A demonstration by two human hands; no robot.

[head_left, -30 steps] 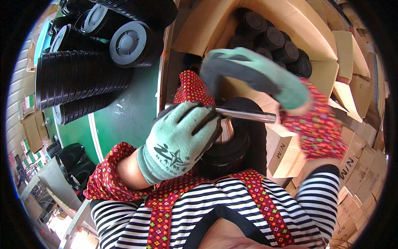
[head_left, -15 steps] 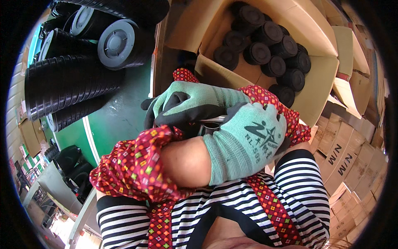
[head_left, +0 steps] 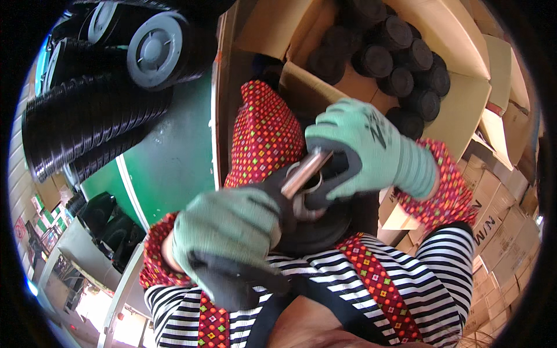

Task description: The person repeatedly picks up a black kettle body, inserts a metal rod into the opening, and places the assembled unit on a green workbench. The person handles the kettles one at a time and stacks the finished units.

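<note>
My right hand (head_left: 371,148), in a green glove with dark palm coating, is closed around a short shiny metal tube (head_left: 303,174) in front of my body. The tube slants down to the left, toward my left hand (head_left: 229,232). That hand wears a matching glove, with its fingers curled; whatever they hold is hidden and slightly blurred. Below the tube, a black round piece (head_left: 325,229) rests at my lap, with a curved, pale, shiny rim beside my right fingers. My hands cover much of it.
An open cardboard box (head_left: 461,110) with several black cylinders (head_left: 396,32) stands ahead right. On the green table (head_left: 180,133) at left lie black ribbed stacks (head_left: 87,116), one showing a grey round end (head_left: 154,52). Closed cartons (head_left: 493,232) are piled at right.
My forearms were crossed and are now uncrossed. My left hand has moved back to the left, my right hand to the right side. The metal tube has come into view in my right hand.
</note>
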